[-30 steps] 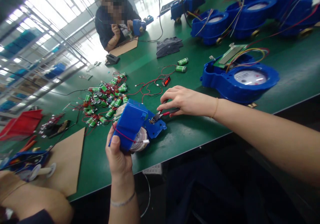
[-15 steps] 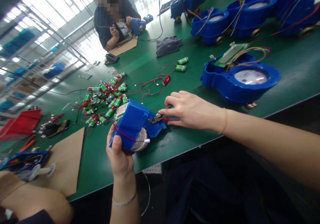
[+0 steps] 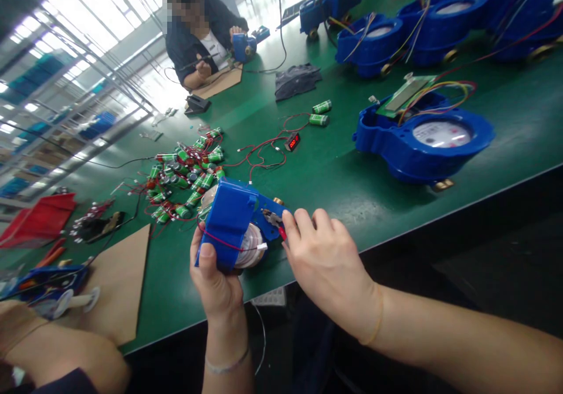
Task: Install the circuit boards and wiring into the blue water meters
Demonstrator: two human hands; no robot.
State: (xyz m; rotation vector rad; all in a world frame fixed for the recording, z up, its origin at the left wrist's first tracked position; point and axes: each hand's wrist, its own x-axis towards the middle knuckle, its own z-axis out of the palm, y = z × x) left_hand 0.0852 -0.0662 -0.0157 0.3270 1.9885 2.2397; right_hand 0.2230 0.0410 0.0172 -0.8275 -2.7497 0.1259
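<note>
My left hand (image 3: 217,279) grips a blue water meter housing (image 3: 231,215), held tilted above the near table edge. A red wire with a white connector (image 3: 262,247) crosses the housing, and a round pale part shows beneath it. My right hand (image 3: 325,259) is closed round pliers (image 3: 273,218) with red on the handle; most of the handles are hidden by my fingers. The pliers' metal jaws lie against the blue flange on the housing's right side. Whether the jaws clamp anything is too small to tell.
Green batteries with red wires (image 3: 187,174) lie piled behind the housing, near a small red-digit display (image 3: 292,142). A blue meter with a circuit board (image 3: 424,139) stands at right. Cardboard (image 3: 125,282) lies at left beside another person's arm (image 3: 65,347). A co-worker (image 3: 200,36) sits opposite.
My right hand has swung down toward me and turned with the pliers, whose jaws stay at the flange. The housing has shifted slightly. Across the table, the co-worker's head and hand have moved.
</note>
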